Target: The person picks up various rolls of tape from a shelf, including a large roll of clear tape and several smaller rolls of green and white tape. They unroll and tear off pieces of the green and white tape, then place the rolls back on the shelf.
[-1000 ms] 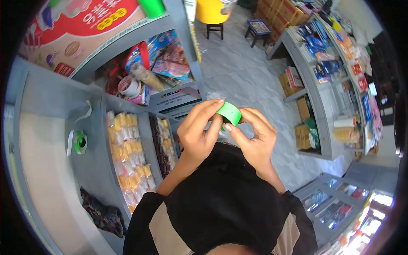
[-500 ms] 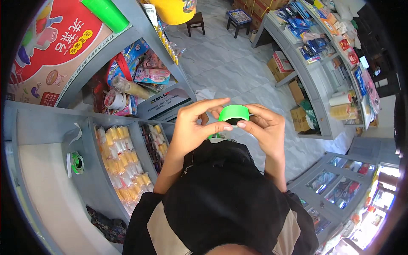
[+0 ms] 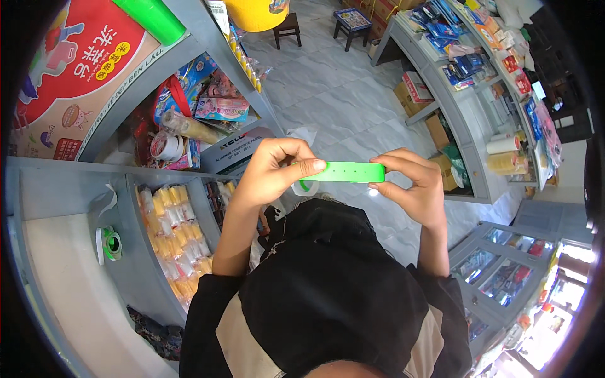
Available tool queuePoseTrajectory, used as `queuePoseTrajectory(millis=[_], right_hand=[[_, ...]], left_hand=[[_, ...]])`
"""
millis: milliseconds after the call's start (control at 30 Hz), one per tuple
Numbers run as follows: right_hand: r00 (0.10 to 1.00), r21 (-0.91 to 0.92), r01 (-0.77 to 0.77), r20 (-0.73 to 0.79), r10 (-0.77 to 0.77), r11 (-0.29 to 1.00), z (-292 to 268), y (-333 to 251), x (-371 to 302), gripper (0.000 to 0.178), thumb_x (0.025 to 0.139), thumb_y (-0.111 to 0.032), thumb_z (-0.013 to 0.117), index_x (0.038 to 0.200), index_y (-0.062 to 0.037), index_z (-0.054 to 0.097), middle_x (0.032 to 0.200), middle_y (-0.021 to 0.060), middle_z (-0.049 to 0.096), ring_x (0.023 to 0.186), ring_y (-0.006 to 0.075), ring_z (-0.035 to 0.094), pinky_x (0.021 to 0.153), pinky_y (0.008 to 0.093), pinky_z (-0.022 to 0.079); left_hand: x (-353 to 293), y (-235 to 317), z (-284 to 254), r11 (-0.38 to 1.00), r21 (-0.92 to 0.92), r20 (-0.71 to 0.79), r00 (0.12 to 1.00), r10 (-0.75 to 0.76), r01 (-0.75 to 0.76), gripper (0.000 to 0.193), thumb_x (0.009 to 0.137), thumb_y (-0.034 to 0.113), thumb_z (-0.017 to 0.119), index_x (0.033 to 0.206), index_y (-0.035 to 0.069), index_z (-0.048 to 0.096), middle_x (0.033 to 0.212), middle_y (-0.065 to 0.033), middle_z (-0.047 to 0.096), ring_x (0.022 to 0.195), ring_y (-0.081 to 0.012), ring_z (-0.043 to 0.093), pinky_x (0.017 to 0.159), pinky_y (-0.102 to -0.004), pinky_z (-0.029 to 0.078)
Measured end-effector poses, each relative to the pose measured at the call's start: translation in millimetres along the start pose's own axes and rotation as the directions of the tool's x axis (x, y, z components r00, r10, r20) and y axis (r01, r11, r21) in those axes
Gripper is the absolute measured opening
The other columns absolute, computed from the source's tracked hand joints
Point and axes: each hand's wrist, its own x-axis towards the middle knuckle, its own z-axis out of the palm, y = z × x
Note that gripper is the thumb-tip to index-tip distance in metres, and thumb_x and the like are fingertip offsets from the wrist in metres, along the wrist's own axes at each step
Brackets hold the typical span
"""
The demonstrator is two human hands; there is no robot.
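A bright green strip (image 3: 353, 172) with a row of small slits, like price-label tape, stretches level between my hands. My left hand (image 3: 274, 173) grips its left part, thumb lying on top. Under those fingers a curved green and whitish edge (image 3: 307, 188) shows, seemingly the roll; most of it is hidden. My right hand (image 3: 416, 186) pinches the strip's right end between thumb and fingers. Another green roll (image 3: 112, 243) lies beside a white curled strip on the grey shelf at the left.
Left of me, a grey cabinet holds many bagged yellowish items (image 3: 173, 233). Above it stand packages, tape rolls (image 3: 167, 146) and a green cylinder (image 3: 151, 19). A yellow bucket (image 3: 257, 14) and small stools (image 3: 351, 26) are ahead. Loaded counters (image 3: 472, 107) line the right.
The green roll was held as a ring between both hands. My hands have moved apart, and a straight length of green strip now spans them.
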Motion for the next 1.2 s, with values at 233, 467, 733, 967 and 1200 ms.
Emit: queuePoseTrajectory(millis=[233, 467, 733, 967, 1200], right_hand=[[0.994, -0.173, 0.105, 0.031, -0.101, 0.979, -4.0, -6.1, 6.4, 0.027, 0.06, 0.001, 0.068, 0.086, 0.0024, 0.061, 0.079, 0.0117, 0.061, 0.072, 0.0221, 0.058, 0.064, 0.0283, 0.045], [0.994, 0.006, 0.09, -0.062, -0.089, 0.996, 1.9, -2.8, 6.8, 0.029, 0.06, 0.002, 0.069, 0.088, 0.0039, 0.061, 0.082, 0.0124, 0.061, 0.077, 0.0203, 0.059, 0.065, 0.0282, 0.047], [0.965, 0.475, -0.021, -0.22, 0.142, 0.88, 10.2, -1.7, -2.0, 0.031, 0.064, 0.008, 0.065, 0.094, 0.0075, 0.058, 0.094, 0.0178, 0.057, 0.084, 0.0233, 0.059, 0.069, 0.0299, 0.053], [0.944, 0.543, 0.052, -0.3, 0.136, 0.838, 15.9, 5.1, -9.7, 0.033, 0.064, 0.011, 0.064, 0.096, 0.0089, 0.057, 0.095, 0.0187, 0.055, 0.089, 0.0263, 0.057, 0.072, 0.0327, 0.052], [0.914, 0.564, 0.084, -0.373, 0.163, 0.822, 18.5, 5.2, -16.8, 0.035, 0.062, 0.011, 0.064, 0.097, 0.0088, 0.057, 0.095, 0.0182, 0.056, 0.089, 0.026, 0.057, 0.074, 0.0328, 0.05]], left_hand=[[6.3, 0.1, -10.1, 0.999, 0.05, 0.039, 0.999, 0.001, -0.003, 0.018, 0.076, 0.009, 0.064, 0.062, 0.0, 0.056, 0.055, 0.0004, 0.051, 0.051, -0.0042, 0.043, 0.047, -0.021, 0.031], [13.8, -17.3, -2.3, 0.981, -0.19, 0.161, 0.987, -0.018, 0.049, 0.016, 0.082, 0.011, 0.056, 0.072, 0.0, 0.051, 0.063, -0.0032, 0.054, 0.056, -0.0061, 0.046, 0.05, -0.021, 0.035], [22.6, -14.2, 12.3, 0.86, -0.486, 0.263, 0.964, -0.027, 0.157, 0.014, 0.083, 0.012, 0.055, 0.077, 0.001, 0.051, 0.057, 0.0018, 0.045, 0.047, -0.0033, 0.036, 0.043, -0.0191, 0.029], [27.3, -15.1, 19.8, 0.785, -0.576, 0.308, 0.95, -0.051, 0.229, 0.014, 0.081, 0.012, 0.058, 0.081, -0.002, 0.055, 0.057, 0.0033, 0.045, 0.045, -0.002, 0.031, 0.041, -0.0189, 0.026], [28.3, -12.5, 29.7, 0.784, -0.558, 0.325, 0.941, -0.095, 0.272, 0.016, 0.078, 0.012, 0.062, 0.084, -0.002, 0.058, 0.06, 0.0018, 0.05, 0.046, -0.0015, 0.031, 0.041, -0.0186, 0.025]])
